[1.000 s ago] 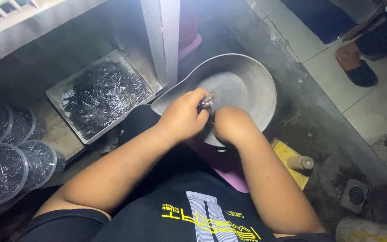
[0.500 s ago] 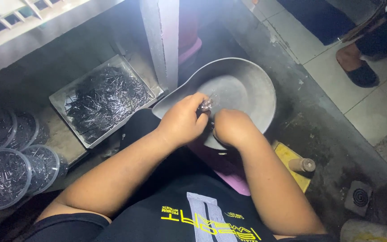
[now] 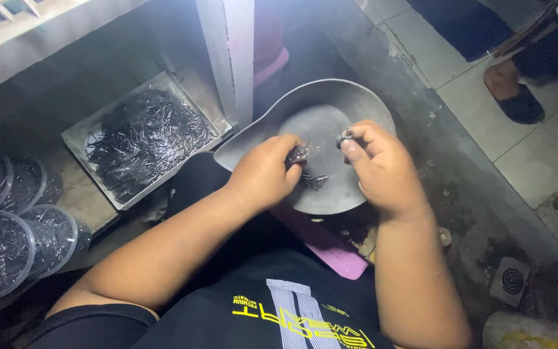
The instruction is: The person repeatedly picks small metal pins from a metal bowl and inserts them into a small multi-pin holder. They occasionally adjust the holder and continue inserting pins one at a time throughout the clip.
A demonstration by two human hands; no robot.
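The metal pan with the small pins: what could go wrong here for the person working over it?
1. The left hand pinches a bunch of thin metal pins with bare fingers, so a tip could prick the skin.
2. Both hands, the right hand too, work above the shallow metal pan; pins could slip past its low rim onto the dark floor and be hard to find.
3. The light is dim, so tiny parts may be misjudged.

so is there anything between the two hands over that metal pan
Nothing visible. The left hand pinches a small bundle of thin metal pins, the right hand holds a small metal piece, with only open air above the grey pan between them.
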